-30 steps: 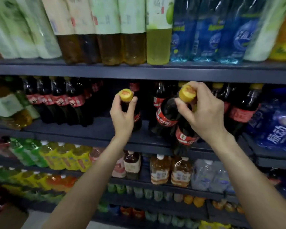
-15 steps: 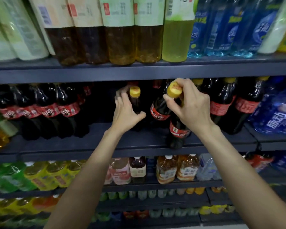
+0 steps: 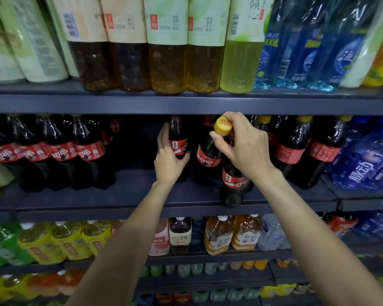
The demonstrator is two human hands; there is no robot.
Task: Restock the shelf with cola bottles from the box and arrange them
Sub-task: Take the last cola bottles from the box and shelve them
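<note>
On the dark middle shelf (image 3: pixel 124 195) stand cola bottles with red labels. My left hand (image 3: pixel 167 161) grips one cola bottle (image 3: pixel 179 142) around its body, well back on the shelf. My right hand (image 3: pixel 243 146) holds another cola bottle (image 3: pixel 236 184) by its neck just under the yellow cap (image 3: pixel 223 125); this bottle stands tilted at the shelf's front edge. A third cola bottle (image 3: pixel 208 156) stands between the two. More cola bottles form a row at the left (image 3: pixel 60 151) and another at the right (image 3: pixel 307 151). The box is out of view.
An open gap lies on the cola shelf between the left row and my left hand. The shelf above (image 3: pixel 186 102) carries tea bottles and blue drink bottles. At the far right stand blue bottles (image 3: pixel 367 164). Lower shelves hold yellow, green and orange drinks.
My left hand slid down from the cap to the body of its bottle and moved it deeper onto the shelf. My right hand set its bottle lower, onto the shelf's front edge.
</note>
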